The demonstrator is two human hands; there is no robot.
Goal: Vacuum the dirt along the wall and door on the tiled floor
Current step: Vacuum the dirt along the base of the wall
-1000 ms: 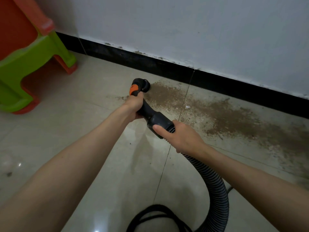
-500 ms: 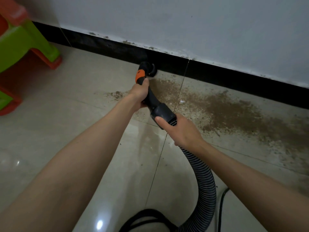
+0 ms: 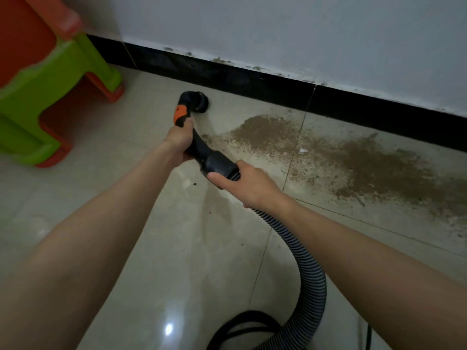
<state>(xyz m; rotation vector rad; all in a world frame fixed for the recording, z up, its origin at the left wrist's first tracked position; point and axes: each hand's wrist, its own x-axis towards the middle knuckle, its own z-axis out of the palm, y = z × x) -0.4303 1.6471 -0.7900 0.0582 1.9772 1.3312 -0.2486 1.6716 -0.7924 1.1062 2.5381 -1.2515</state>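
Working along a tiled floor [image 3: 106, 218] that reads mostly clean on my near and left side, below the white wall [image 3: 303, 34] and its black skirting [image 3: 252, 79]. Bulk of the job remains, I judge: a broad brown dirt patch [image 3: 341, 157] lies against the skirting, to the right of the nozzle. No door in view. Ribbed hose [image 3: 310, 274] loops back toward me. My right hand [image 3: 250, 184] grasps the hose cuff; my left hand [image 3: 180, 140] is clenched round the curved handle. Brush nozzle [image 3: 198, 103] sits on bare tile near the skirting, just left of the dirt's edge. Small specks dot the tile beneath my arms.
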